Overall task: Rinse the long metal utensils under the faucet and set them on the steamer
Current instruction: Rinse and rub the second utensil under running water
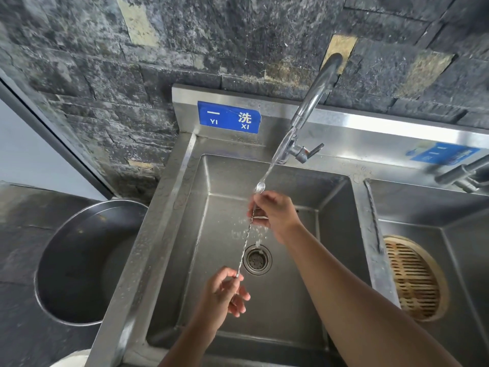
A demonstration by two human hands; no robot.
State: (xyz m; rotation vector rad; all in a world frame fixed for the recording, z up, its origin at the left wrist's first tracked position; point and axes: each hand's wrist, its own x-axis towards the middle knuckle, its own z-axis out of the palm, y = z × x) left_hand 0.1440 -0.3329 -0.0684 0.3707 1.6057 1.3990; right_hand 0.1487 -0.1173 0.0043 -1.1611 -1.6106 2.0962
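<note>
Steel sink (185,207) between big pot (79,260) and steamer (412,282).

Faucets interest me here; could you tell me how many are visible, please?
2. One faucet arches over the left basin, running; the second faucet juts in at the right edge, blurred and cut off. Others may lie outside the frame.

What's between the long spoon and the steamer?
In the head view: the right hand gripping the long spoon, then the steel sink divider. The steamer lies beyond it.
</note>
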